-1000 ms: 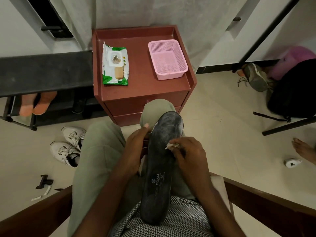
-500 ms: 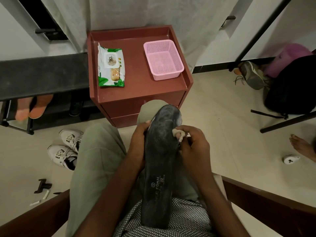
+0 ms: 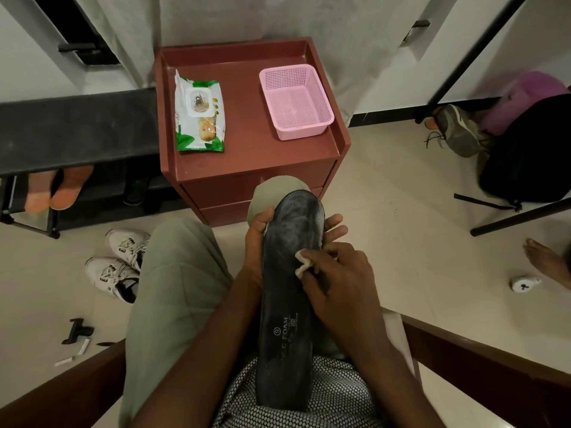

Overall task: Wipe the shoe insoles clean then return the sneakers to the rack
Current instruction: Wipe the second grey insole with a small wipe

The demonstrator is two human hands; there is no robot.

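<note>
Our right hand (image 3: 336, 282), pinching the wipe (image 3: 304, 262), has slid from the insole (image 3: 290, 291) edge onto mid-forefoot; left hand (image 3: 258, 242) still cradles it underneath; wiping continues.

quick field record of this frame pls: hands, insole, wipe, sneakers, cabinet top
left hand: grips the insole's toe end, fingers showing past its far edge
right hand: pinches the wipe against the insole
insole: black, lengthwise on the lap, toe end pointing away, whitish smears near the toe
wipe: small white wad on the insole's right side
sneakers: white pair on the floor, left of the knee, not on the rack
rack: dark, left of the cabinet
cabinet: red; wipes pack left, pink basket right
</note>
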